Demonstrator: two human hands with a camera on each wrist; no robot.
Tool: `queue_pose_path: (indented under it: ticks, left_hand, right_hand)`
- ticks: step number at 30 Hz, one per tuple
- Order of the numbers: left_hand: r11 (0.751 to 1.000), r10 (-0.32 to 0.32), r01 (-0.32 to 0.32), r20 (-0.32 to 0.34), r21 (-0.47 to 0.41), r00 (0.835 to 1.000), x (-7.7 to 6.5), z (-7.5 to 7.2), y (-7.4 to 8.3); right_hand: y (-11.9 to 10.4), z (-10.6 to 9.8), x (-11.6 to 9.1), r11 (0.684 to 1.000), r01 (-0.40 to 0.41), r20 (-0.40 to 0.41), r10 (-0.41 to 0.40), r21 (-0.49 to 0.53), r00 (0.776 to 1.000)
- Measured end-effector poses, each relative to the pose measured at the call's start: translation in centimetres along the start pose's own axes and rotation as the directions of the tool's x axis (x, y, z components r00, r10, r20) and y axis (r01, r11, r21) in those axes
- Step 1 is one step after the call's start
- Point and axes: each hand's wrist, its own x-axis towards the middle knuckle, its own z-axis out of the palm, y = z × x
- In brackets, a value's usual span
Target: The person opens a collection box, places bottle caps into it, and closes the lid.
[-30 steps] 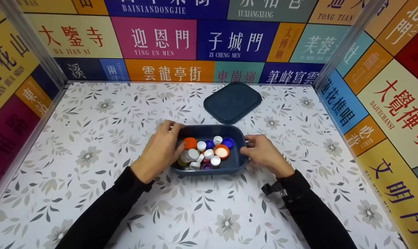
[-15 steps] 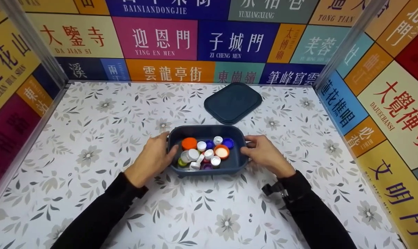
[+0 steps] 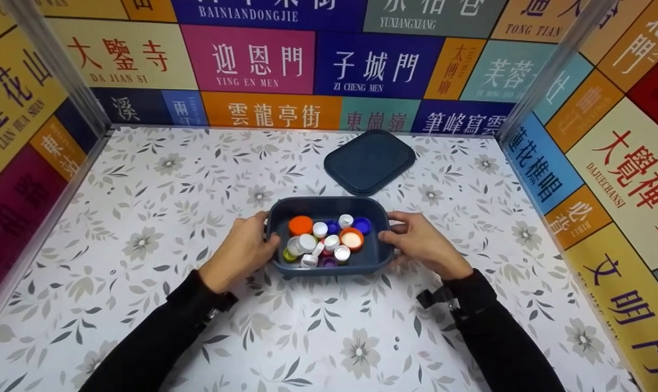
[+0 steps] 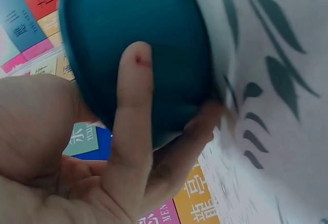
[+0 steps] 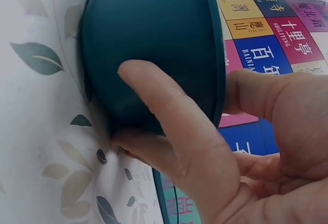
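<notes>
A dark blue plastic box (image 3: 329, 270) stands uncovered on the table and holds several bottle caps. Among these are an orange cap (image 3: 300, 225), a white cap (image 3: 342, 254), an orange-rimmed cap (image 3: 352, 239) and a blue cap (image 3: 361, 225). My left hand (image 3: 242, 247) grips the box's left end, its thumb over the rim. In the left wrist view a finger (image 4: 134, 80) lies along the outer wall. At the opposite end my right hand (image 3: 421, 239) holds the box likewise, a finger (image 5: 164, 96) against the wall in the right wrist view.
Behind the box a dark blue lid (image 3: 370, 161) lies flat on the floral tablecloth (image 3: 209, 337). Colourful panels with printed characters (image 3: 247, 60) close off the back and both sides of the table.
My left hand has drawn back from over the caps and moved left and nearer, onto the box's left end. My right hand keeps its hold; box and lid stay put.
</notes>
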Motion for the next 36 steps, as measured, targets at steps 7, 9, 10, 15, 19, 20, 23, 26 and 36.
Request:
queue_pose_path:
  ticks: [7,9,10,15,19,20,23,26,36]
  left_hand:
    - [0.995,-0.098,0.100,0.130,-0.010,0.987,0.5,-1.4,0.6]
    - [0.994,-0.109,0.111,0.157,-0.006,0.982,0.6,-1.6,0.8]
    - [0.993,-0.112,0.115,0.167,-0.006,0.980,0.7,-1.7,0.9]
    - [0.995,-0.100,0.099,0.173,0.013,0.980,0.9,-1.9,1.2]
    - [0.995,-0.103,0.103,0.171,0.006,0.980,0.9,-2.0,1.5]
    - [0.994,-0.104,0.106,0.171,-0.002,0.980,0.9,-2.0,1.5]
    - [0.991,-0.107,0.122,0.194,-0.064,0.975,1.1,-2.4,1.7]
    - [0.985,-0.108,0.134,0.221,-0.107,0.969,1.3,-2.8,1.8]
    - [0.979,-0.161,0.181,0.192,-0.092,0.968,0.4,-4.5,0.2]
  right_hand:
    - [-0.8,-0.3,-0.3,0.999,-0.026,0.027,0.027,-0.028,0.999]
    - [-1.1,-0.2,-0.2,0.999,-0.034,0.041,0.035,-0.037,0.999]
    - [-1.2,-0.1,-0.1,0.998,-0.036,0.046,0.038,-0.046,0.998]
    - [-1.9,0.4,0.0,0.995,-0.004,0.050,0.009,-0.096,0.999]
    - [-2.2,0.4,0.0,0.993,0.021,0.054,-0.015,-0.112,0.998]
    - [-2.2,0.3,0.0,0.993,0.022,0.052,-0.016,-0.114,0.999]
    - [-2.4,0.1,0.0,0.992,0.019,0.041,-0.014,-0.121,0.999]
    - [-2.9,0.1,0.0,0.990,0.015,0.023,-0.012,-0.137,1.000]
    - [-4.0,1.9,1.0,0.993,0.032,0.051,-0.027,-0.115,0.998]
